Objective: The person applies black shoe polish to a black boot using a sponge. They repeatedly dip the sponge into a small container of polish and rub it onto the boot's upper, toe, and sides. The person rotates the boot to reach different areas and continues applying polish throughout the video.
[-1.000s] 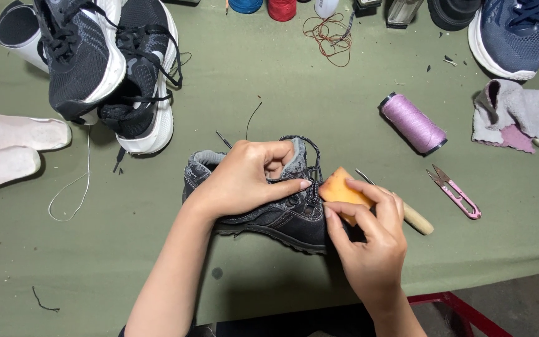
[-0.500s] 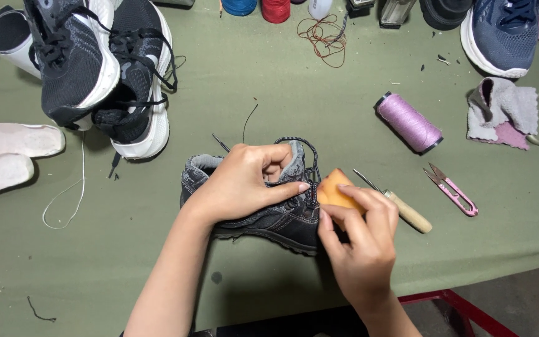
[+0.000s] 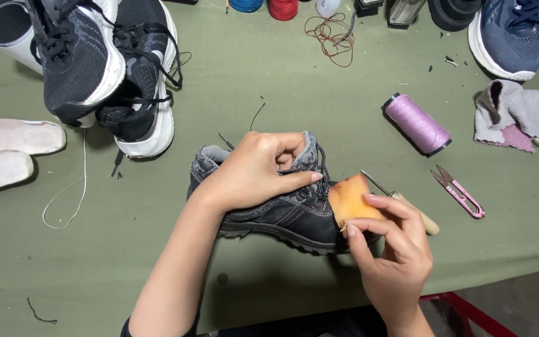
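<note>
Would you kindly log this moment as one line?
left hand: grips dark shoe | right hand: presses orange sponge on shoe

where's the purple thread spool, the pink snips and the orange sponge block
purple thread spool (image 3: 417,123), head view, middle of the wound thread
pink snips (image 3: 463,195), head view, on the pink handle
orange sponge block (image 3: 352,198), head view, its flat top face

A: Where is bare cloth around the dark boot (image 3: 282,212)?
B: At seven o'clock, down to the table (image 3: 126,268) edge.
A: And blocked?
B: At three o'clock the awl (image 3: 407,203) and pink snips (image 3: 460,192); at two the lilac spool (image 3: 416,123); at ten the black sneakers (image 3: 101,68).
</note>
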